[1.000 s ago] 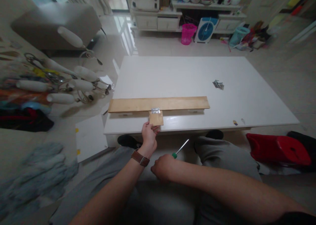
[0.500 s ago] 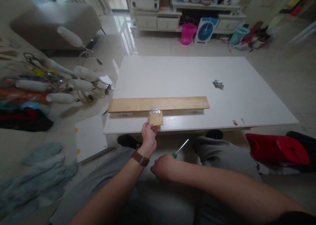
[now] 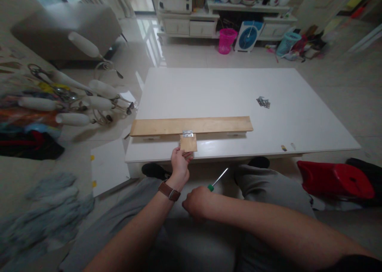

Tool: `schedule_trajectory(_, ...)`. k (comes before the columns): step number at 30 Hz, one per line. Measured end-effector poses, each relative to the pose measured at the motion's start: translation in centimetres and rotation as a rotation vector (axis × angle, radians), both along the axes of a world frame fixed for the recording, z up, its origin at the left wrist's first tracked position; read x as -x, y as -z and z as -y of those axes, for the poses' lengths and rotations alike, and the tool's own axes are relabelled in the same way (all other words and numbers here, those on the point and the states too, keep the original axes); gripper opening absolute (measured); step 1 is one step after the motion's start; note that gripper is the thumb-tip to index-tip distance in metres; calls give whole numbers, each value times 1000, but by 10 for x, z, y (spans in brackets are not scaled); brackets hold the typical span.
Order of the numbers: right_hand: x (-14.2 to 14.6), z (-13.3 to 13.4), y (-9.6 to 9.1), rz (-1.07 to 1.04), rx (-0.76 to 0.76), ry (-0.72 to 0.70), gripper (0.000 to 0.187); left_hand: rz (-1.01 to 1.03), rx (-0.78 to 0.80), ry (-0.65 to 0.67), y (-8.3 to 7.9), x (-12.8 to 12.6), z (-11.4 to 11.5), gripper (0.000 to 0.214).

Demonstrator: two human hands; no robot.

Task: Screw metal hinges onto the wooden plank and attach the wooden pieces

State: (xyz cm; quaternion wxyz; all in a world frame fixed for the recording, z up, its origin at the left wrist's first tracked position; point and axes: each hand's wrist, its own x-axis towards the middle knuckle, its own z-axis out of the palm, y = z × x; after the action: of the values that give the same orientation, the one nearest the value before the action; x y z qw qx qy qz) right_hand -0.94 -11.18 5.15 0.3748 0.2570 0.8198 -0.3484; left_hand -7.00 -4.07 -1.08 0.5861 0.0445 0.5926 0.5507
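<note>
The left hand's (image 3: 180,162) thumb and fingers pinch the near edge of a small, square, pale-wood piece (image 3: 189,144) above the near side of a rectangular white tabletop (image 3: 223,92); the right hand (image 3: 197,201) is closed around a green-handled, metal-shafted screwdriver (image 3: 211,187). We see a silver metal hinge (image 3: 188,134) bridging the piece and a long, flat, pale-wood board (image 3: 221,124), with silver metal hardware (image 3: 263,102) farther right. Should the left fingers slip, we judge, the piece could drop and wrench the hinge. Against half a second earlier, we find only a slight shift of view.
</note>
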Motion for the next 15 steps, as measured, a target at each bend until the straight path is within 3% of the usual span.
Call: schedule_trajectory(15, 0, 2, 10, -2, 14, -8, 43, 10, -23, 16, 7, 2, 1, 24)
